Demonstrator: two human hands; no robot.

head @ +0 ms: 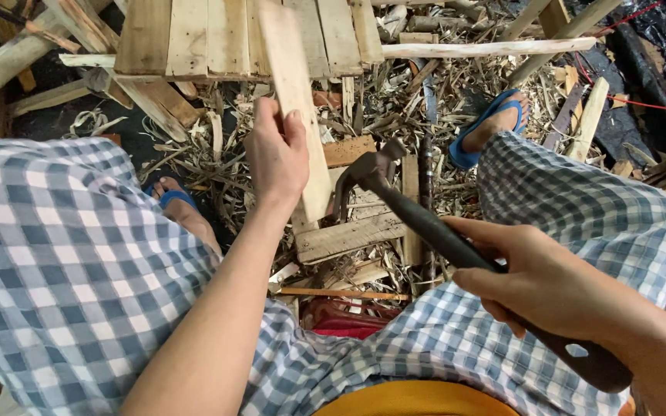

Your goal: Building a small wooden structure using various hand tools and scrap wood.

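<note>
My left hand (pixel 275 154) grips a long pale wooden slat (pixel 296 100) that runs from the slatted wooden panel (pixel 194 35) at the top down towards me. My right hand (pixel 537 281) is closed around the dark handle of a claw hammer (pixel 379 181). The hammer head sits just right of the slat's lower end, close to it. I sit with both knees in blue-and-white checked trousers, and my feet wear blue sandals.
Short wood offcuts (pixel 348 235) and shavings litter the ground between my legs. Loose planks and battens (pixel 495 48) lie at the top and right. A red object (pixel 341 320) sits beneath me, and black sheeting (pixel 641 46) with a red cord lies at the upper right.
</note>
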